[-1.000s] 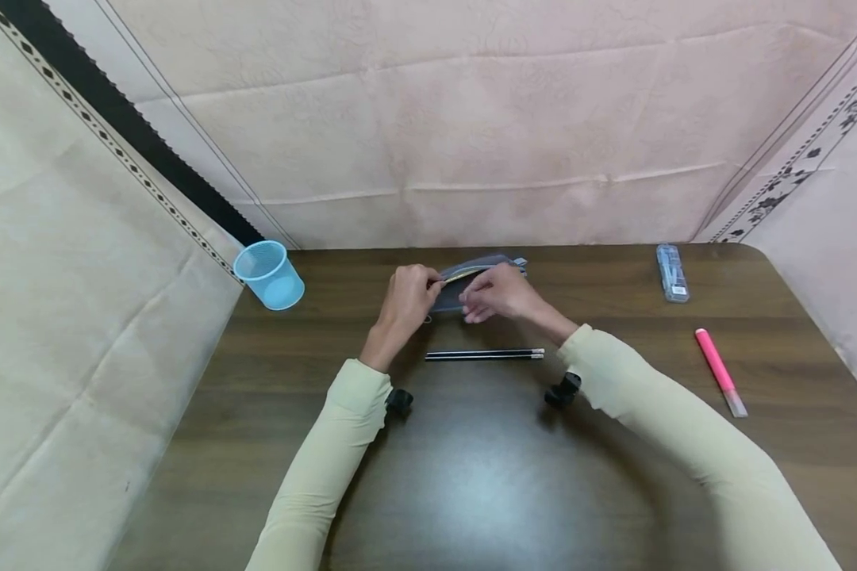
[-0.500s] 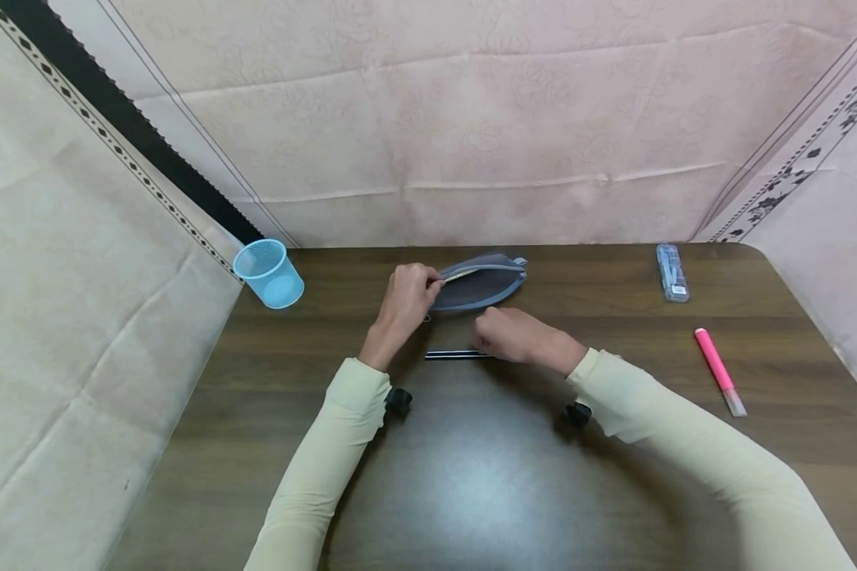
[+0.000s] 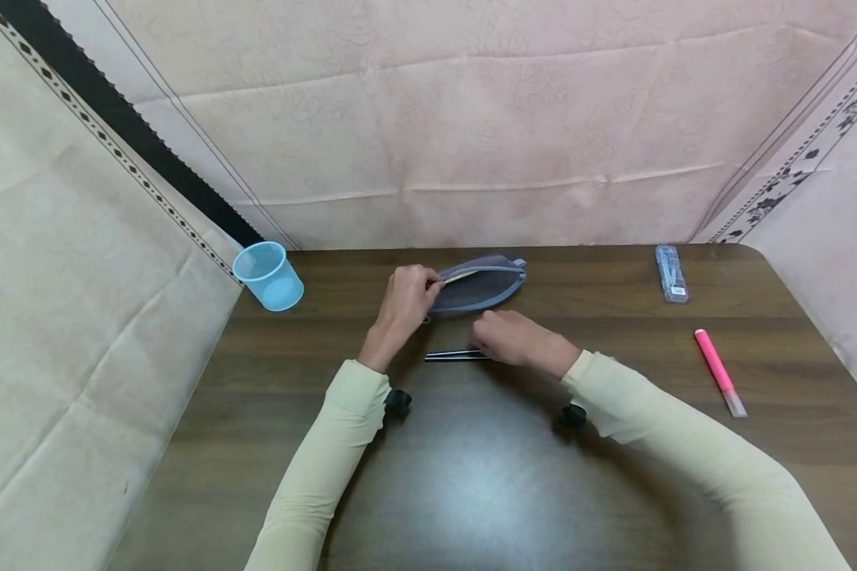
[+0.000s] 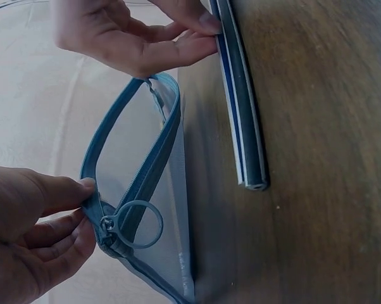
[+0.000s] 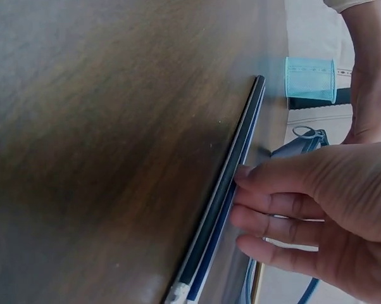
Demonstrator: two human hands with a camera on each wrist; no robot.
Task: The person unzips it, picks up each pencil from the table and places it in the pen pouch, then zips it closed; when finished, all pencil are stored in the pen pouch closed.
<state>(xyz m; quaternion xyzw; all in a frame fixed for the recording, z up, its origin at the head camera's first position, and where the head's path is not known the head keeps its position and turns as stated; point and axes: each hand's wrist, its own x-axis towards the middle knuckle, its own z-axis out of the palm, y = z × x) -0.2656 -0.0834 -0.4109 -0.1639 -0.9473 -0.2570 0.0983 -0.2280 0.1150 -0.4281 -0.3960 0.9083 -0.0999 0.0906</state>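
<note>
A blue-grey mesh pencil case [image 3: 474,295] lies at the back of the table with its zipper undone. My left hand [image 3: 409,297] pinches its left end beside the zipper, where a ring pull [image 4: 161,225] hangs in the left wrist view. Two dark pencils [image 3: 450,356] lie side by side in front of the case, white-tipped at their right ends. My right hand [image 3: 510,339] is over their right half, hiding it in the head view. In the right wrist view, thumb and fingertips [image 5: 242,218] meet the edge of the pencil nearer the case, pinching it.
A light blue cup [image 3: 274,281] stands at the back left edge. To the right are a clear blue packet [image 3: 672,274] and a pink marker [image 3: 716,363]. Patterned cloth [image 3: 471,143] hangs behind the table.
My right hand has moved from the case's opening forward and down to the pencils, where it now pinches one. The left hand has kept its hold on the pencil case.
</note>
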